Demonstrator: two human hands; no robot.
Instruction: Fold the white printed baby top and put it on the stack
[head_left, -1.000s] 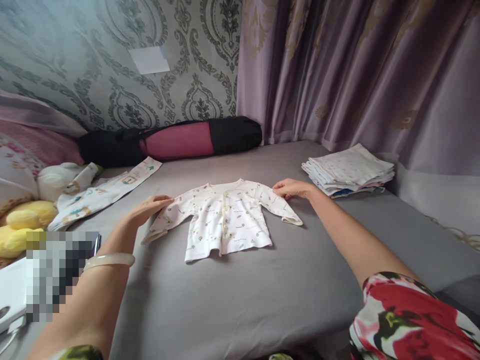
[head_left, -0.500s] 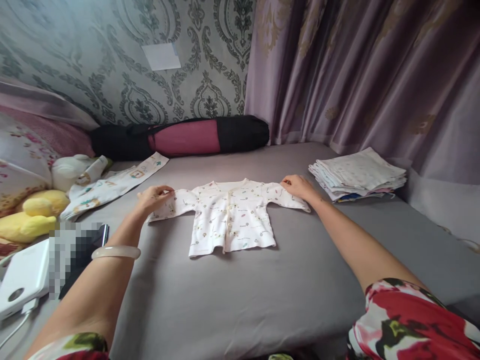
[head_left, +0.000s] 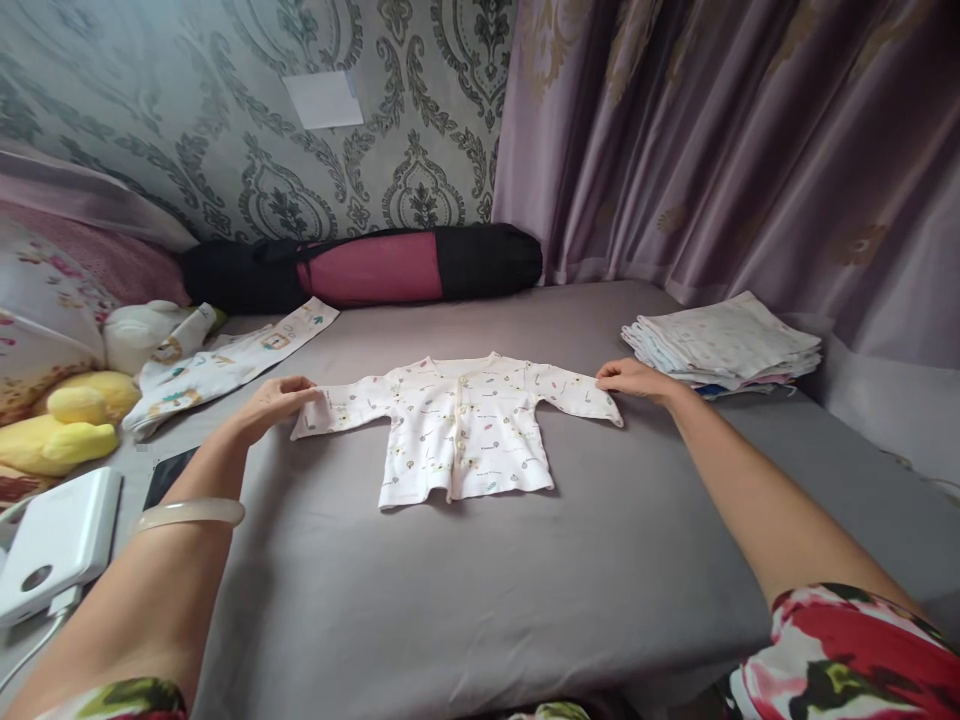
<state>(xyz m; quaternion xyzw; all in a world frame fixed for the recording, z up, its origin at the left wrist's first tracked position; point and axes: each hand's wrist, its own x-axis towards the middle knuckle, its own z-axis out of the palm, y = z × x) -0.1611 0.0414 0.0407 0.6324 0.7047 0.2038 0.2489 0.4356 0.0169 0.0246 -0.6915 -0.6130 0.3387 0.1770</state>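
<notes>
A small white baby shirt (head_left: pixel 465 430) with a tiny print and a buttoned front lies spread flat, its sleeves stretched out to both sides. At the end of the sleeve on the left, my left hand (head_left: pixel 279 402) pinches the upper edge of the cloth near the cuff. My right hand (head_left: pixel 637 380) has its fingertips closed on the upper edge of the other sleeve, a little short of its cuff. A pale bangle (head_left: pixel 191 513) circles my left wrist.
A grey sheet (head_left: pixel 480 590) covers the bed. Folded cloths (head_left: pixel 724 340) are stacked at right. Printed white clothing (head_left: pixel 225 370), yellow plush toys (head_left: pixel 60 430) and a white power bank (head_left: pixel 64 545) with a cable are at left. A black-and-maroon long bag (head_left: pixel 367 268) lies against the wall.
Both hands have slid outward along the sleeves toward the cuffs. The sleeve on the left looks straighter and smoother. The shirt's body has stayed in place.
</notes>
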